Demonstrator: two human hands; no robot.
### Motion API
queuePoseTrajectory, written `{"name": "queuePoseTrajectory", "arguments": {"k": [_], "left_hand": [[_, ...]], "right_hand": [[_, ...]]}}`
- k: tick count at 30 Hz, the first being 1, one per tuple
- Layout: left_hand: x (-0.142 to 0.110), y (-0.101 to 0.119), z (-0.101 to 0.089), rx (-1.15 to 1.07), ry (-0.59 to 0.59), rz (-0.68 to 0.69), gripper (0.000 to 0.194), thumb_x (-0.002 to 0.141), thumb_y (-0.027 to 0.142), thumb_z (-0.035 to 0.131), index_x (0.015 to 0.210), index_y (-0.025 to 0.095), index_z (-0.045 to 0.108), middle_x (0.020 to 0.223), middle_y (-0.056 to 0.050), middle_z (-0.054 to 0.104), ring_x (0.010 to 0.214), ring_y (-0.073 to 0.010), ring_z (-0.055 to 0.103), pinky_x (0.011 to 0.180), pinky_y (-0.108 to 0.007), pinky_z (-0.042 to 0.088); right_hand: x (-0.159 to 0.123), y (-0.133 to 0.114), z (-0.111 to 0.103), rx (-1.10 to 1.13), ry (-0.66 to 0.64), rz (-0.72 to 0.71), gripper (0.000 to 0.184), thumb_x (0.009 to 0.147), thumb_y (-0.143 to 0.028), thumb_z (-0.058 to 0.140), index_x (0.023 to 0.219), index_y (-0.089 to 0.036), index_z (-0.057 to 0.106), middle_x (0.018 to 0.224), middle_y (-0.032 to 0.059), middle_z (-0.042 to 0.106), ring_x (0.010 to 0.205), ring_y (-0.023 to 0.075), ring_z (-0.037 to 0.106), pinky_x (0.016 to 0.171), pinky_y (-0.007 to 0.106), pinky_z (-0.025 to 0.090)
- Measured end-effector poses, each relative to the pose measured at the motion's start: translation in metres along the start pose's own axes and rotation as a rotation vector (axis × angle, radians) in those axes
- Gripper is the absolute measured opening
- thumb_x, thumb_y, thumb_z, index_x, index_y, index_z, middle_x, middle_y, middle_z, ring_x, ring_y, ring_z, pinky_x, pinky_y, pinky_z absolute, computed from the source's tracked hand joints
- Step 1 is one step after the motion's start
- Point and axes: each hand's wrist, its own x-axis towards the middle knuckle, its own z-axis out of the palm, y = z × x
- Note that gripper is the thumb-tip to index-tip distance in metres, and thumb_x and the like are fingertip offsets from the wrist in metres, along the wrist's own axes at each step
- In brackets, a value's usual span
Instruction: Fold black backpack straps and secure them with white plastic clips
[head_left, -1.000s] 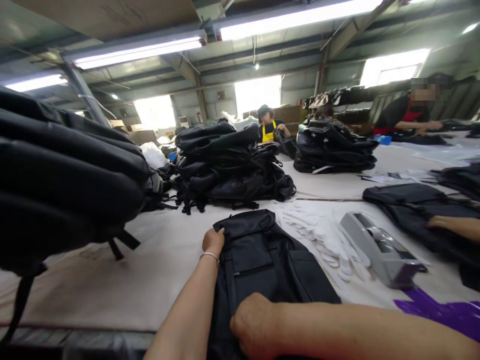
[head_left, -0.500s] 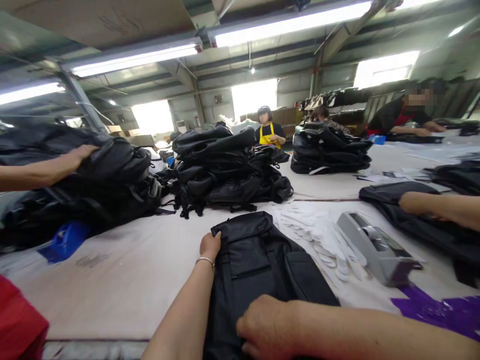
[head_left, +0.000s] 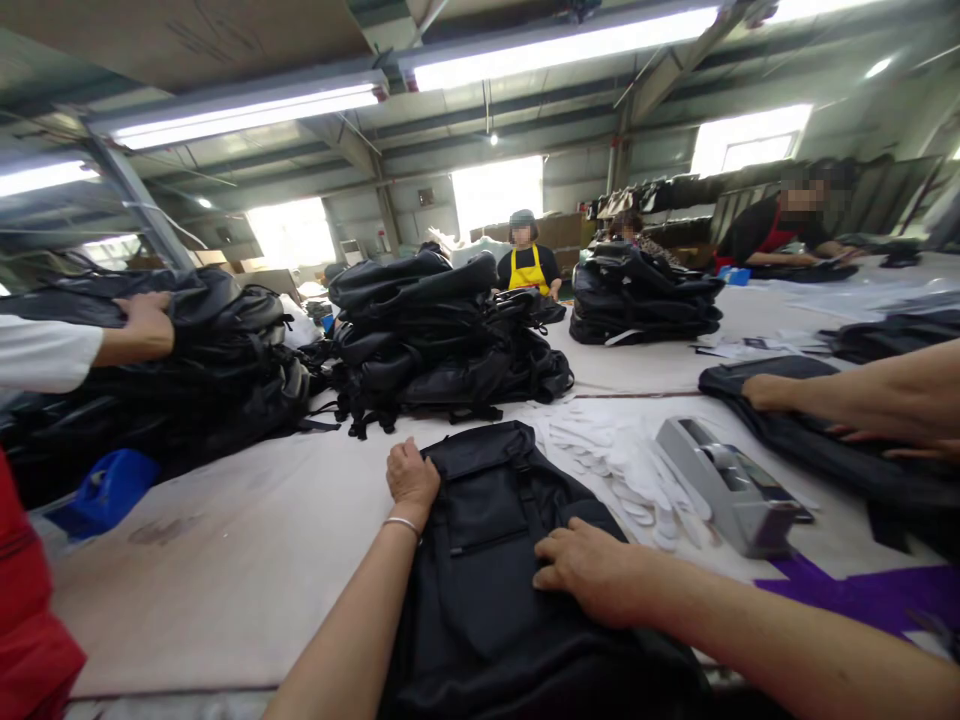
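Observation:
A black backpack [head_left: 487, 590] lies front side up on the table before me, its top end pointing away. My left hand [head_left: 412, 480], a bangle on its wrist, is at the upper left edge of the pack, fingers curled in and closed at that edge. What lies under those fingers is partly hidden. Resting on the right part of the front, my right hand [head_left: 589, 570] has its fingers apart and bent slightly, touching the fabric without gripping it.
Piles of black backpacks [head_left: 442, 340] stand behind. At right are white strips [head_left: 600, 460], a grey tape dispenser [head_left: 727, 485] and purple material [head_left: 847, 595]. A blue dispenser [head_left: 112, 490] sits left. Co-workers' hands rest on bags [head_left: 787, 400] at right and a pile [head_left: 202, 330] at left.
My right hand has moved up and right across the backpack, its fingers opening out. My left hand has shifted slightly left. At left, the co-worker's hand has moved left along the pile.

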Motion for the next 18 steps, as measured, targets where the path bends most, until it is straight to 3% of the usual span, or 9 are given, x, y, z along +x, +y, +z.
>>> {"name": "queuePoseTrajectory", "arguments": {"k": [5,9,13,18], "left_hand": [[-0.006,0.055,-0.004,-0.076,-0.084,0.603,0.056,0.079,0.026,0.059,0.134,0.026,0.048,0.133,-0.008,0.052,0.126,-0.0243,0.044,0.111,-0.038,0.033],[0.000,0.088,0.013,-0.004,-0.226,0.881,0.066,0.077,0.018,0.060,0.139,0.026,0.042,0.145,-0.009,0.040,0.134,-0.0261,0.035,0.112,-0.043,0.032],[0.012,0.103,0.035,0.040,-0.309,0.893,0.061,0.079,0.016,0.057,0.137,0.029,0.044,0.146,-0.008,0.041,0.132,-0.0256,0.039,0.104,-0.042,0.041],[0.016,0.108,0.060,0.072,-0.350,0.787,0.043,0.089,0.017,0.044,0.131,0.026,0.047,0.133,-0.012,0.052,0.117,-0.0244,0.055,0.093,-0.038,0.048]], "right_hand": [[0.018,0.015,0.023,-0.076,0.184,-0.140,0.029,0.081,-0.013,0.053,0.102,-0.024,0.068,0.106,0.0086,0.066,0.096,0.0258,0.059,0.087,0.046,0.039],[0.029,0.029,0.033,-0.052,0.209,-0.254,0.013,0.083,-0.018,0.053,0.086,-0.019,0.066,0.089,0.0059,0.068,0.088,0.0213,0.059,0.082,0.036,0.040],[0.037,0.028,0.030,0.108,0.321,-0.247,0.019,0.090,-0.025,0.047,0.088,-0.017,0.064,0.083,0.0053,0.067,0.083,0.0183,0.059,0.079,0.030,0.040],[0.046,0.021,0.036,0.236,0.412,-0.035,0.047,0.099,-0.045,0.031,0.071,-0.017,0.055,0.068,0.0036,0.060,0.063,0.0150,0.052,0.062,0.027,0.036]]}}
